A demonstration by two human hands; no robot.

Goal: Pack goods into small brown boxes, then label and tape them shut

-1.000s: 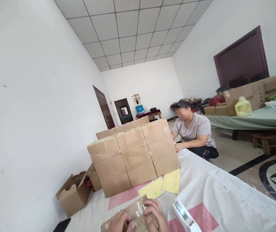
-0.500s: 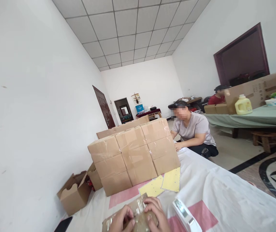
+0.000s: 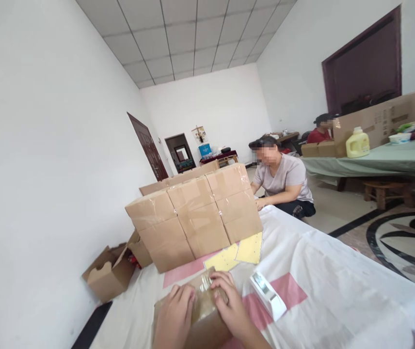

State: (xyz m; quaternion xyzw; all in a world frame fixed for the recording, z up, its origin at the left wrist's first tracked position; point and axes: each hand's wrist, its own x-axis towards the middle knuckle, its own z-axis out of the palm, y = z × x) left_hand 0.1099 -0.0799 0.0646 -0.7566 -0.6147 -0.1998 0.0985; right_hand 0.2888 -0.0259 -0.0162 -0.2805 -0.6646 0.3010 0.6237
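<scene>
A small cardboard box (image 3: 207,322) with shiny clear tape across its top sits at the near edge of the cloth-covered table. My left hand (image 3: 177,305) rests against its left part, the fingers curled and bent inward. On the other side, my right hand (image 3: 226,296) grips the taped top with bent fingers, its thumb pressed near the tape. Both palms are turned away from view. To the right of my right hand lies a white device (image 3: 268,295) with a glossy window; its kind I cannot make out.
Taped cartons (image 3: 196,218) stand stacked beyond my hands, with yellow sheets (image 3: 249,248) at their foot. Open boxes (image 3: 109,274) sit at left beside a dark flat object (image 3: 93,322). A co-worker (image 3: 283,179) crouches behind the table; another person (image 3: 324,133) is farther right.
The view has tilted down, showing more of my forearms and the box. My left hand has turned, its back now facing up; both hands stay on the box.
</scene>
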